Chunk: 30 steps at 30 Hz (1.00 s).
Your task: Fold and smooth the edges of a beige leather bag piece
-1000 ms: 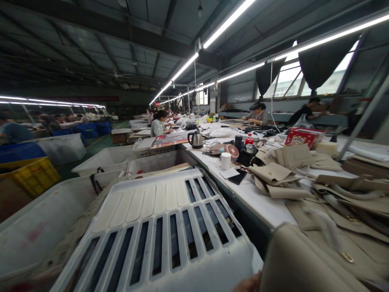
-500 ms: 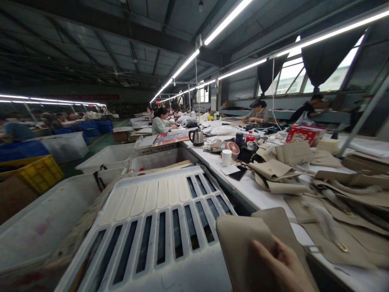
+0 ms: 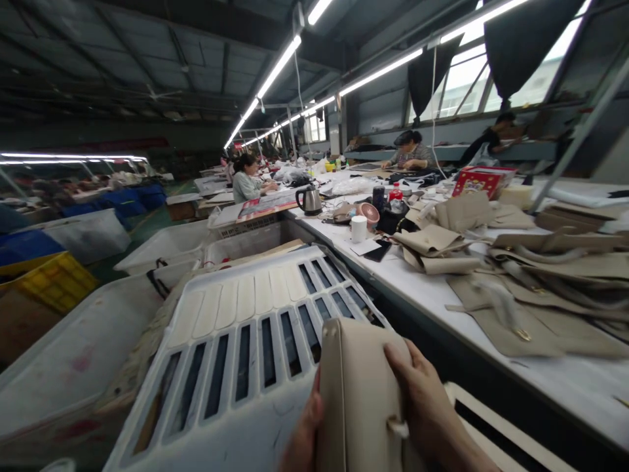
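A beige leather-like handbag [image 3: 361,377], perhaps only partly assembled, is upright between my hands at the bottom of the head view. Its narrow side, with a seam along the left edge and a small metal fitting low down, faces me. My right hand [image 3: 427,400] grips its right side, thumb on top. At its left edge my left hand [image 3: 305,426] is closed round the bag, with most of the fingers hidden. Below and left lies a white slotted plastic rack [image 3: 265,393]. More flat beige bag pieces [image 3: 531,314] lie on the white table at the right.
The white table [image 3: 432,314] runs back on the right, bearing a kettle [image 3: 310,200], a white cup [image 3: 359,229], a phone [image 3: 378,251] and a small fan [image 3: 367,214]. White bins [image 3: 83,354] and a yellow crate [image 3: 63,282] stand left. Other people sit farther back.
The beige bag has turned from its flat face to its narrow side and moved slightly left. My left hand has come into view on it. The camera view has shifted.
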Available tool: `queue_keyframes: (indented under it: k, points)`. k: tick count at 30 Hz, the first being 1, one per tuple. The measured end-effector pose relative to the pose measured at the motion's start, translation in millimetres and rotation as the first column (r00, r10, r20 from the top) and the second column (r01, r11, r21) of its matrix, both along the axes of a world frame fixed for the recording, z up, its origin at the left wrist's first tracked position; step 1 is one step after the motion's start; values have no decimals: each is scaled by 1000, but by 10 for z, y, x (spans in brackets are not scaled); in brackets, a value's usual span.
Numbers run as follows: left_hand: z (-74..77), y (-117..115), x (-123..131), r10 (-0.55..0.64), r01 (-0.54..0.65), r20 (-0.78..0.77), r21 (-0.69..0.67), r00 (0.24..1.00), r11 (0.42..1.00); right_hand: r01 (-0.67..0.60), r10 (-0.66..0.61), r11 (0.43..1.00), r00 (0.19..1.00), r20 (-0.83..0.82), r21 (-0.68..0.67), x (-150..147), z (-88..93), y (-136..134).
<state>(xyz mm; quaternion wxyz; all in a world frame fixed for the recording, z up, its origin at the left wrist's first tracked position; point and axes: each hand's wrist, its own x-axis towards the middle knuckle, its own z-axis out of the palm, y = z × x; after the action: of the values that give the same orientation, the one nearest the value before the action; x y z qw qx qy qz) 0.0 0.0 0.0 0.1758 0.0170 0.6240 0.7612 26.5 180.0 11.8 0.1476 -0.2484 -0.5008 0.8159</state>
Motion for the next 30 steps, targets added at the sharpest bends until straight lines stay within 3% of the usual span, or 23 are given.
queue_keyframes:
  k: [2, 4, 6, 8, 11, 15, 18, 21, 27, 30]
  points:
    - [-49, 33, -36, -79, 75, 57, 75, 995, 994, 86, -102, 982, 991, 90, 168, 17, -136, -11]
    - [-119, 87, -30, -169, 149, 90, 191, 982, 970, 127, -176, 921, 979, 104, 367, 114, -229, -86]
    - [-197, 131, 7, -220, 183, 99, 289, 970, 939, 92, -139, 876, 988, 64, 473, 260, -243, -209]
    - [-259, 148, 51, -225, 184, 101, 312, 969, 932, 19, -57, 865, 997, 60, 501, 410, -181, -348]
    - [-279, 139, 92, -223, 205, 58, 219, 973, 954, -25, -28, 825, 996, 85, 564, 561, -32, -495]
    - [-200, 150, 118, -197, 194, -127, -37, 972, 980, 4, -74, 718, 995, 71, 696, 592, 89, -505]
    - [-154, 202, 155, -157, 125, -219, -156, 963, 980, 34, -122, 690, 990, 70, 723, 591, 104, -462]
    - [-146, 264, 213, -133, 93, -207, -195, 969, 976, 96, -177, 678, 984, 35, 728, 641, 85, -447]
    - [-114, 374, 344, -84, 68, -118, -132, 989, 989, 183, -254, 676, 967, -7, 714, 755, 14, -422]
    - [-44, 423, 351, -111, 108, -63, -53, 992, 993, 216, -252, 711, 967, -43, 669, 776, -14, -401]
